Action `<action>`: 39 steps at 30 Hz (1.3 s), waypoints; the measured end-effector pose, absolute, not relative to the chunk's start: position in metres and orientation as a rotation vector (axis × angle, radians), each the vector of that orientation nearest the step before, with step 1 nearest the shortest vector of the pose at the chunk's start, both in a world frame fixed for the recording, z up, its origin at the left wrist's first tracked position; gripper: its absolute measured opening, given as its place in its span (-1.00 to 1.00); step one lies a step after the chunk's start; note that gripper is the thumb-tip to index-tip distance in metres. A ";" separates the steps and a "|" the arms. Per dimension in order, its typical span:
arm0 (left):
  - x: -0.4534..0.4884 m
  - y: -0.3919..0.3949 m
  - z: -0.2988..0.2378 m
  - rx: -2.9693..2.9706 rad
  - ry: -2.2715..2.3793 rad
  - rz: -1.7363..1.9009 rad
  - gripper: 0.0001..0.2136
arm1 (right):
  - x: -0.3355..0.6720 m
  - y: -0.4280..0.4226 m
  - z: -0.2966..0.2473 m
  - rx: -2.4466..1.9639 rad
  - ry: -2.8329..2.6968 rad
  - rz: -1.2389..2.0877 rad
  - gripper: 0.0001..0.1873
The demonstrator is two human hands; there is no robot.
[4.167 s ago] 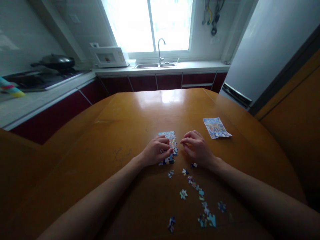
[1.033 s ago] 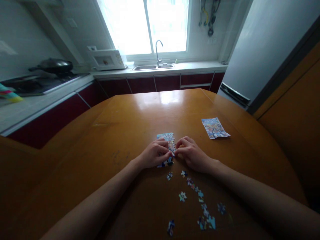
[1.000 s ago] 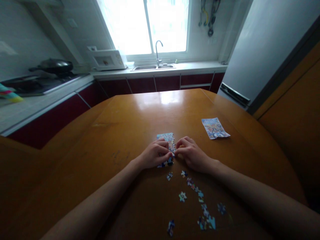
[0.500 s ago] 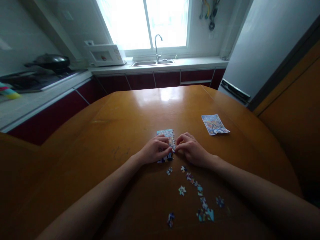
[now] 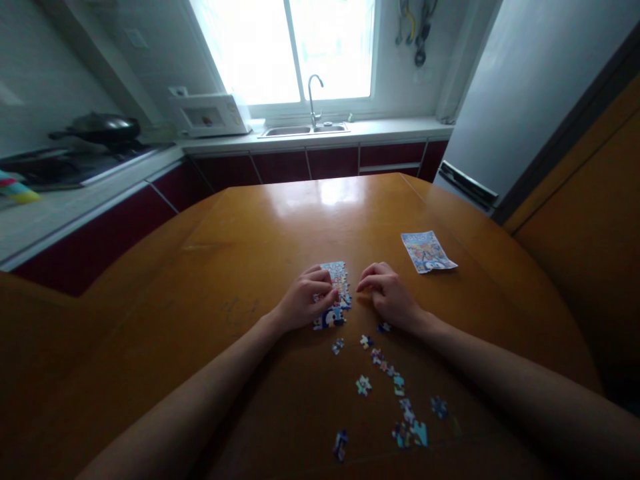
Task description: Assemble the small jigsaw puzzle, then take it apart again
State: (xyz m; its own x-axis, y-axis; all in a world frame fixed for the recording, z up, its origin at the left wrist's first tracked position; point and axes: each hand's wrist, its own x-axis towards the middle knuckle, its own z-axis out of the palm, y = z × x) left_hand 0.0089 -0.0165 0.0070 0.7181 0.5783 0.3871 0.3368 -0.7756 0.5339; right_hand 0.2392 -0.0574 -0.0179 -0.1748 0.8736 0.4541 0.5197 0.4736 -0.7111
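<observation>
Over the left part of the puzzle [image 5: 342, 280], rest the left hand [image 5: 306, 297], half open with fingers loosely bent. Just beside the puzzle's right edge, apart from it, hold the right hand [image 5: 391, 293] with fingers curled; cannot tell whether pinching anything. See one dark piece [image 5: 384, 327] beside the right wrist. Nearer, find a winding trail of pieces [image 5: 399, 383], with loose pieces [image 5: 363, 385] either side. Beyond the right hand, see a leaflet [image 5: 429, 252] on the table [image 5: 250, 233]; past that, a sink [image 5: 287, 132] between microwave [image 5: 213, 115] and fridge [image 5: 500, 100].
</observation>
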 end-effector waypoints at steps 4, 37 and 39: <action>0.010 -0.017 0.007 2.524 0.702 0.709 -0.65 | 0.238 -0.059 -0.018 -1.138 -1.908 0.489 -0.66; 0.010 -0.016 0.005 2.466 0.737 0.822 -0.67 | 0.242 -0.051 -0.017 -1.226 -1.695 0.672 -0.65; 0.010 -0.016 0.005 2.460 0.735 0.824 -0.67 | 0.244 -0.048 -0.016 -1.248 -1.642 0.735 -0.67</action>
State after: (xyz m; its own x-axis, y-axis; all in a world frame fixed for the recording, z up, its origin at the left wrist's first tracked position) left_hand 0.0102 -0.0161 0.0050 0.6809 0.6046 0.4133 0.3413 -0.7613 0.5514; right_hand 0.2444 -0.0481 -0.0158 -0.0664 0.9488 0.3090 0.4019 0.3088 -0.8620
